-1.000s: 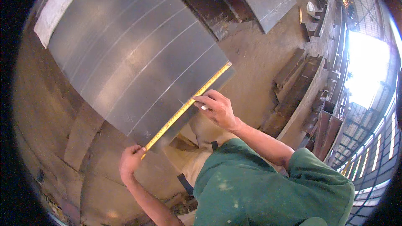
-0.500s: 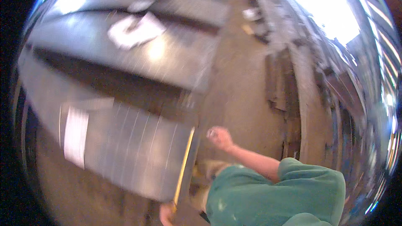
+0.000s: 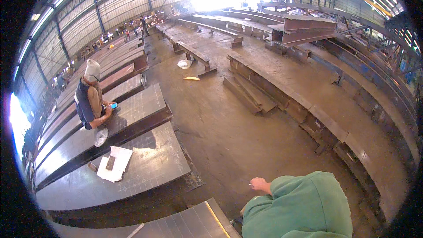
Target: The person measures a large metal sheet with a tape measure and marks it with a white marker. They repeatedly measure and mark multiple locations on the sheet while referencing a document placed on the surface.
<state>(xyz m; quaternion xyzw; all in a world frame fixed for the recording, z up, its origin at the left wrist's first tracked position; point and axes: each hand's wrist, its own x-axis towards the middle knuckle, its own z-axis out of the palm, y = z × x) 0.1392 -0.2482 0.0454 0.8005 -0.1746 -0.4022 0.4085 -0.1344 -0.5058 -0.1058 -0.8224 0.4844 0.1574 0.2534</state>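
My right hand (image 3: 261, 184) is closed around a short, thin white stick (image 3: 250, 184), held over the brown floor; whether it is chalk cannot be made out. Above the wrist, the green sleeve (image 3: 304, 207) hides most of my arm. A yellow tape measure (image 3: 216, 218) lies stretched along the end of the nearest steel beam (image 3: 185, 224), whose grey top carries thin marked lines. My left hand is outside the picture. On that same beam lies a narrow pale strip (image 3: 135, 230).
A hooded co-worker (image 3: 90, 94) leans at the beams on the left, holding a blue object (image 3: 113, 105). White papers (image 3: 119, 158) with a small metal block (image 3: 110, 162) rest on the second beam. Long rusty beams (image 3: 291, 94) line the right; a white bundle (image 3: 184, 64) lies on the floor.
The view has swung upward, bringing the hall and co-worker into sight. My left hand, which was at the tape's lower end, has left the picture. My right hand now appears lower and farther right.
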